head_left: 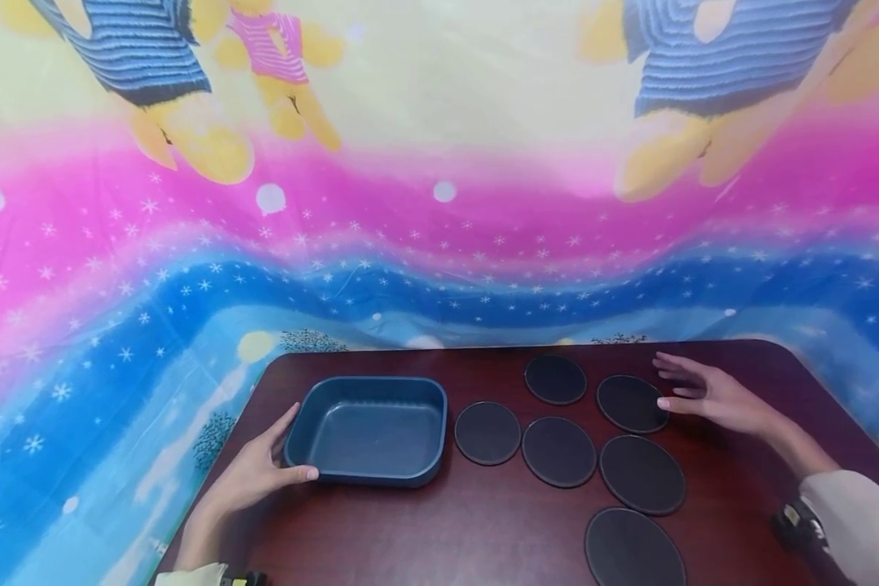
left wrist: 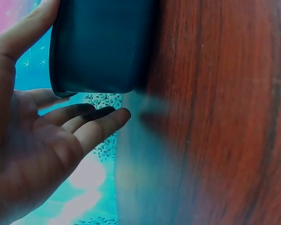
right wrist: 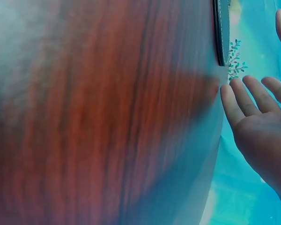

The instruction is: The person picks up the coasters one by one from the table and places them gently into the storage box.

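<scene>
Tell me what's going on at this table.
A person sits at a dark wooden table. The left hand holds the near left corner of an empty blue tray, thumb along its front wall. The right hand, fingers straight, touches the edge of one of six dark round coasters lying flat to the tray's right. No coaster is in the tray.

Both hands are bare — left hand [head_left: 252, 472], right hand [head_left: 710, 396]. Pale cream sleeves [head_left: 853, 521] cover the forearms — dark wrist-mounted devices [head_left: 798, 525] sit at the cuffs.
</scene>
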Tool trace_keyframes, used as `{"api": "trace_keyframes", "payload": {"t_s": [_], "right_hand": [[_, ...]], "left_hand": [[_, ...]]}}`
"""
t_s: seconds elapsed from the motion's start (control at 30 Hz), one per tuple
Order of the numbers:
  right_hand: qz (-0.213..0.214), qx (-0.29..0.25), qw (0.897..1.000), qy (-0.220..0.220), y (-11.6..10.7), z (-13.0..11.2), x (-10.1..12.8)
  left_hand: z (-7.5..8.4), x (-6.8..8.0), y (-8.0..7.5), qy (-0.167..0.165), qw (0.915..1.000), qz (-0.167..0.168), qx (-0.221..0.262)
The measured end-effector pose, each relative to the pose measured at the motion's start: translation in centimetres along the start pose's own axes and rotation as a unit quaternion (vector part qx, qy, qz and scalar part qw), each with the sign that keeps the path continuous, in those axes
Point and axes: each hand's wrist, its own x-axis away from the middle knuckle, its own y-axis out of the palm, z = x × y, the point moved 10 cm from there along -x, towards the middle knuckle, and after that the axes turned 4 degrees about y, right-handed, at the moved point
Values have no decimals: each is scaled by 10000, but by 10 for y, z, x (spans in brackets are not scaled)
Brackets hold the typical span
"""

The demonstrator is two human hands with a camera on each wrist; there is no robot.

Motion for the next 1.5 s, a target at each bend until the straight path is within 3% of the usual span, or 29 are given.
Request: {"api": "trace_keyframes", "payload": {"t_s": [0.33, 0.6, 0.8, 1.2, 1.5], "right_hand": [[-403, -214, 9986, 249, 4, 9, -11], [-574, -65, 9975, 395, 8, 11, -15], [-634, 40, 9975, 312, 14, 6, -19], [-554, 954, 9938, 101, 26, -4, -24], [-599, 643, 9961, 50, 27, -9, -30]], "left_hand": [[0, 0, 3, 58, 10000, 4, 56], [0, 2, 3, 92, 9999, 50, 22], [-1, 3, 2, 79, 9999, 81, -98], [-2, 1, 2, 102, 9998, 74, -152], [-1, -1, 2, 107, 9998, 83, -174]]}}
